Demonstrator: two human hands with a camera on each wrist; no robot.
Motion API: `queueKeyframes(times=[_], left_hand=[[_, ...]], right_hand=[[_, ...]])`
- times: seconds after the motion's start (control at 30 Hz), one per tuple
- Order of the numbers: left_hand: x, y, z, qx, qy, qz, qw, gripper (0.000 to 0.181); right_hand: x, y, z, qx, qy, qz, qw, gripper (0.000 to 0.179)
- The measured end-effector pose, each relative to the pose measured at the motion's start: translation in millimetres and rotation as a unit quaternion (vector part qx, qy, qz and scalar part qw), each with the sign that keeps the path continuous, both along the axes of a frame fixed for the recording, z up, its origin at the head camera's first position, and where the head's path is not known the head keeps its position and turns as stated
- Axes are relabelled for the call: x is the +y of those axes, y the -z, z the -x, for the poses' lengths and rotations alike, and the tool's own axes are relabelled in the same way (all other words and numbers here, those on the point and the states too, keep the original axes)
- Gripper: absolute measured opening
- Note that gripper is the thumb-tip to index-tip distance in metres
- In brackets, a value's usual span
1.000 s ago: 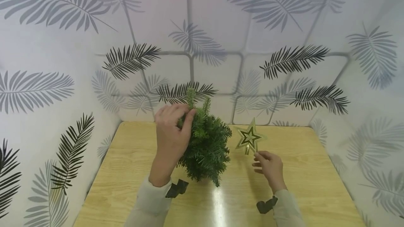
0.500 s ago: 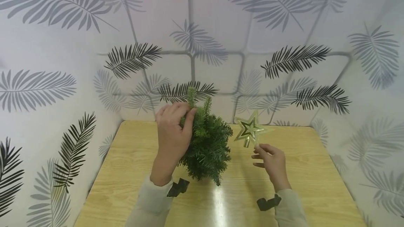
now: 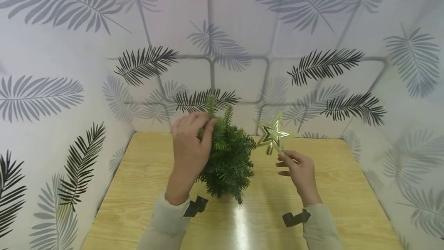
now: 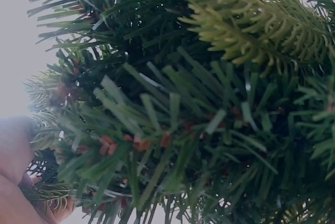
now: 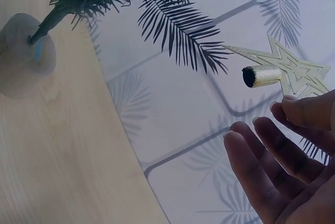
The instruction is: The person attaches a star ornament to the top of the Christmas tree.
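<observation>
A small artificial Christmas tree (image 3: 229,165) stands upright on the table, its round pale base (image 5: 31,46) showing in the right wrist view. Near its top, my left hand (image 3: 190,146) pinches a light green tip between thumb and fingers. Dark needles fill most of the left wrist view, with part of that hand (image 4: 15,171) at the lower left. To the right of the tree, my right hand (image 3: 300,171) pinches one point of a gold star tree topper (image 3: 274,133) between thumb and forefinger, other fingers spread. The star's hollow socket (image 5: 261,76) faces the tree side.
The light wooden table (image 3: 347,196) runs back to a white wall (image 3: 239,41) patterned with feather-like leaves. More patterned wall rises along the left and right sides. Black straps sit at both sleeve cuffs.
My right hand has raised the star topper up and slightly away, beside the upper part of the tree. My left hand stays at the treetop, and the tree has hardly moved.
</observation>
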State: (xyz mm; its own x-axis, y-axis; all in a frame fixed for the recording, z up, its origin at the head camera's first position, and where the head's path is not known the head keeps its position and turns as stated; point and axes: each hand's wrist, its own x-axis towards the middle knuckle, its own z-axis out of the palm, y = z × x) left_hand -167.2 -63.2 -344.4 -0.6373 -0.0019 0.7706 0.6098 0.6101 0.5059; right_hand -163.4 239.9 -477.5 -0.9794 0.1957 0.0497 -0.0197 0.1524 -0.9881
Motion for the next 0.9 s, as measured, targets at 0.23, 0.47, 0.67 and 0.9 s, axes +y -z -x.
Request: queueKeyframes(times=[0.23,0.47,0.67,0.9], left_hand=[[-0.4,0.1,1.0,0.009,0.001,0.000,1.0000,0.024],[0.4,1.4,1.9,0.015,0.000,0.001,0.9999,0.024],[-0.2,2.5,0.0,0.007,-0.003,-0.003,1.0000,0.024],[-0.7,1.9,-1.5,0.006,-0.009,-0.003,0.9999,0.025]], right_hand=[[-7.0,-15.6,1.2,0.031,0.004,0.010,0.9995,0.029],[-13.2,-34.7,3.8,0.058,0.004,0.004,0.9983,0.028],[-20.6,-49.8,8.9,0.074,-0.007,0.003,0.9972,0.031],[-27.2,-69.0,12.2,0.100,-0.018,0.012,0.9947,0.028]])
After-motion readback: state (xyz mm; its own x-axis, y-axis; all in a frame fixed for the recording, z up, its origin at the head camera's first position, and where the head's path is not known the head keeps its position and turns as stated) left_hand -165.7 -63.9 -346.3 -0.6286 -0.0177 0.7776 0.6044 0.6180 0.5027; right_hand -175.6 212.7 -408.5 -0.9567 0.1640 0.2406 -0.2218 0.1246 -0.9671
